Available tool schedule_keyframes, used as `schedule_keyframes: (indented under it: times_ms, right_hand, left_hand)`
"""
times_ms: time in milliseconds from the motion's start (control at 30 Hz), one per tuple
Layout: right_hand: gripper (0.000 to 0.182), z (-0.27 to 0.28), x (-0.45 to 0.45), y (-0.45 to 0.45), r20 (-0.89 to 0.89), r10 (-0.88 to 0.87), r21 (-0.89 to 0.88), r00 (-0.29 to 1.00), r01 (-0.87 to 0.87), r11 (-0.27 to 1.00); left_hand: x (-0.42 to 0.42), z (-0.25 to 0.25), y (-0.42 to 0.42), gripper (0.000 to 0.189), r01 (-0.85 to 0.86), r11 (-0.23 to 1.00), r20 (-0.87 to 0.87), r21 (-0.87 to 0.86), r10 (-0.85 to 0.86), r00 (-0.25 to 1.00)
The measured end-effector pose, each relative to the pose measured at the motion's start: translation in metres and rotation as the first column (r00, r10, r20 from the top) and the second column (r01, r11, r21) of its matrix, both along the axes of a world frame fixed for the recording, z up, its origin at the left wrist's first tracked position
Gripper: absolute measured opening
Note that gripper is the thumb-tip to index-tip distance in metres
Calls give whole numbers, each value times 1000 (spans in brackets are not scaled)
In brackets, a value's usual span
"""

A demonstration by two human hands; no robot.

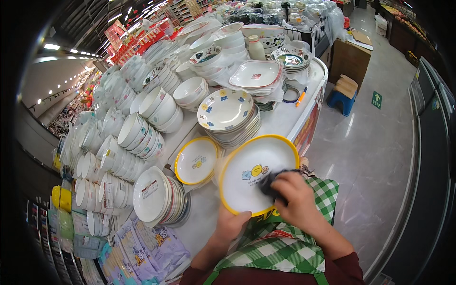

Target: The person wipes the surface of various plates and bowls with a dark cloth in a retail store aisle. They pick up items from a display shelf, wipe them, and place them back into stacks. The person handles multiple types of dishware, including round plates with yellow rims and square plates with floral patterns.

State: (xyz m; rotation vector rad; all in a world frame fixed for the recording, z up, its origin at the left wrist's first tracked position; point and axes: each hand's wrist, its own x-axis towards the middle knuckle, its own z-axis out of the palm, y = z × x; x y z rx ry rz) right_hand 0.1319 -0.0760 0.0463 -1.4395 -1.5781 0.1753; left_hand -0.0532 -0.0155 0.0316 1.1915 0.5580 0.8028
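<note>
A white oval plate with a yellow rim and cartoon faces is tilted up in front of my apron. My left hand grips its lower left edge, thumb over the rim. In my right hand is a bunched dark cloth, pressed on the plate's face beside the printed faces. A smaller yellow-rimmed plate lies on the white table, left of the held plate. Just beyond is a stack of round plates, the top one decorated with flowers.
Stacked bowls fill the table's left side. Plates with a price label stand near packaged goods. An orange marker and a tape roll lie near the table edge. A blue stool stands on the floor.
</note>
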Motion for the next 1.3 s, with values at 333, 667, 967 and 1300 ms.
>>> schedule_keyframes:
  times_ms: [333,667,967,1300]
  right_hand:
    - [35,18,1,33,4,-285,473,959,249,845]
    - [39,1,13,23,68,-405,286,912,372,883]
    - [34,-1,-1,-4,-260,36,-6,965,-39,999]
    - [37,21,12,18,-199,-280,382,939,337,861]
  left_hand:
    - [14,-6,-10,43,100,986,-213,131,-71,975]
    - [18,-12,-11,49,-60,997,-70,47,64,996]
    - [19,-20,-4,59,-223,974,27,46,222,975]
    - [16,-24,-13,45,183,983,-172,7,-179,969]
